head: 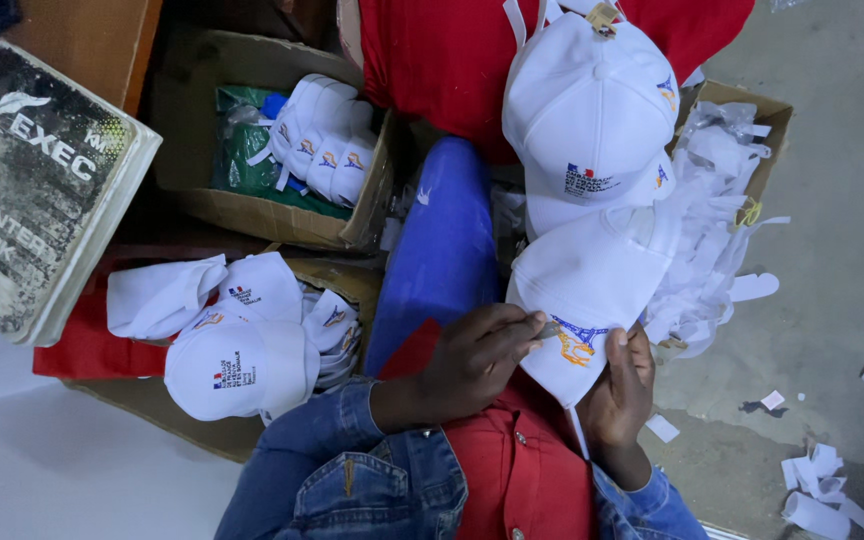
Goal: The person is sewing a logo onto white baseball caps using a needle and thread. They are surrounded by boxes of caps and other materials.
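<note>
A: State hand positions.

B: Left hand [472, 362] is closed on a small tool [544, 330], type not discernible, with its tip at the embroidery on the cap [592, 290]. Right hand [620, 385] clasps the cap's lower edge, thumb on the fabric. The cap lies on the person's lap, above a red garment [517, 470], between the two hands.

A: Markings on that cap?

B: One emblem in orange and blue stitching, just beside the tool tip. A second cap [587, 115] lies above it, crown up, with a small blue-and-red print near the brim edge and a tan tag at the top.

A: Containers?

B: Three cardboard boxes. Upper box [352, 215]: a row of four nested white caps over green plastic wrap. Lower box [342, 280], left of the lap: a loose heap of white caps, at least five, exact count not discernible; the front one bears a blue-and-red print. Right box [762, 110]: white paper inserts, spilling over its near side.

A: Other packages or signs?

B: One worn ledger book [37, 185], dark cover with white lettering, far left. Red cloth [452, 55] lies at the top. White paper scraps [822, 490], several, lie scattered on the grey floor [842, 250] at right.
</note>
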